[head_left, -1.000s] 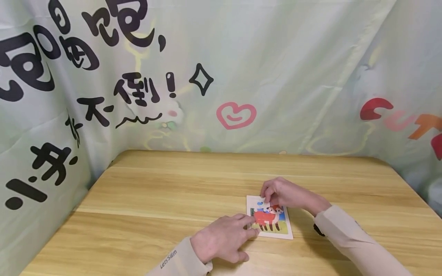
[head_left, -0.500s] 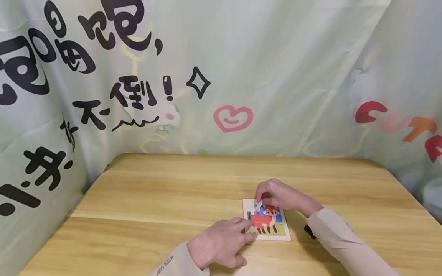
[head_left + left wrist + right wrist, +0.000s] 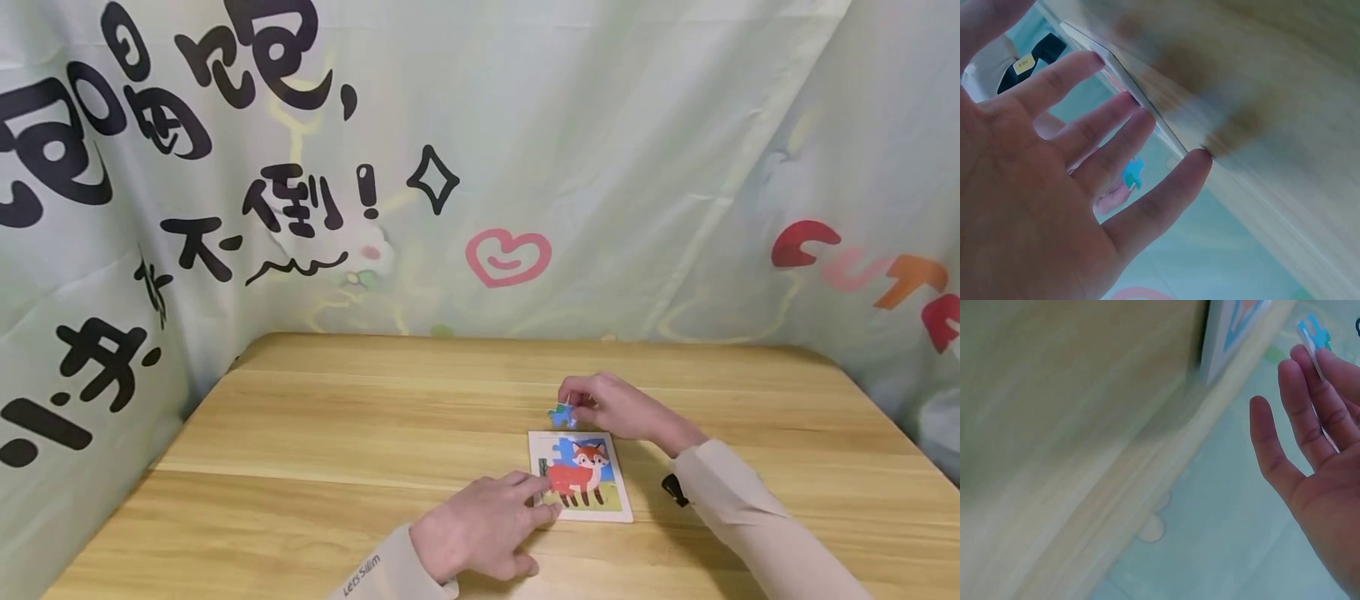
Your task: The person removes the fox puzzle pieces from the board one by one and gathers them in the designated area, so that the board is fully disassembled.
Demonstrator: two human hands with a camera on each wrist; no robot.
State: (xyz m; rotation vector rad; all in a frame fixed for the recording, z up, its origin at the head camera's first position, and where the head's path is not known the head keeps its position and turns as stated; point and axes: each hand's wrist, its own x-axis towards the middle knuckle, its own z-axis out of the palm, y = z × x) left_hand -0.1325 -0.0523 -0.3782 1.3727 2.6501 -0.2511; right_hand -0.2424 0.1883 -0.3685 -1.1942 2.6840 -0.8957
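The right hand [image 3: 611, 408] pinches a puzzle piece [image 3: 562, 415] between thumb and fingers, the remaining fingers fairly straight and standing clear of it in the right wrist view. The piece is just beyond the far edge of the puzzle board [image 3: 603, 517], apart from it, and appears raised off the bench [image 3: 337, 417], although the blurred wrist views do not settle by how much. The governing relation is as follows: the white unfilled patch [image 3: 543, 447] lies at the board's far left corner, on the near side of the piece and slightly to its left. The piece is small and knobbed, blue with some green; no clear long axis can be made out. The right hand is the nearer one to that patch's far side. The left hand [image 3: 483, 525] is spread, fingers extended, with fingertips touching the board's left side and near left corner; it grips nothing visible and covers part of the picture there. The fox picture [image 3: 588, 475] fills the rest of the board, facing the person. Between piece and patch, only the board's pale far rim is seen; the left hand is nearer the person and does not cross that line. A printed curtain [image 3: 637, 167] stands behind the bench. The right sleeve [image 3: 757, 508] reaches in from the near right.
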